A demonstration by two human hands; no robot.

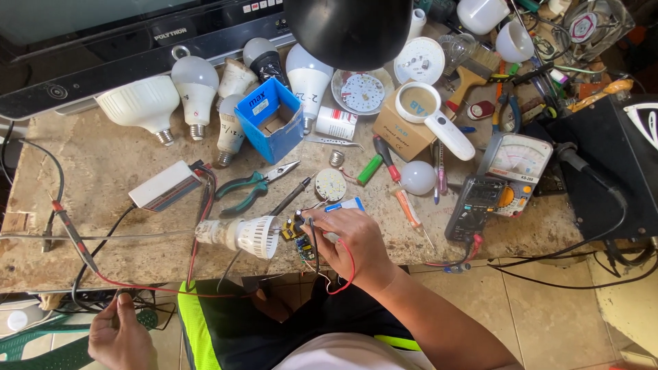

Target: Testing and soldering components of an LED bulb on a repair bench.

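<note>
Down near the front edge of the worn workbench (103, 164), the small circuit board (301, 243) is lying just beside a white bulb base (240, 235). The right hand (353, 243) is pinching a black probe (310, 229) onto it. The left hand (122, 336) is hanging below the bench, fingers closing on a red wire (157, 288). Pliers (253, 186), bulbs and a multimeter (480, 205) are crowding around; a black lamp shade (349, 31) is hiding the middle back.

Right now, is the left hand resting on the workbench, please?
No, the left hand is below the workbench edge, holding a red wire.
</note>
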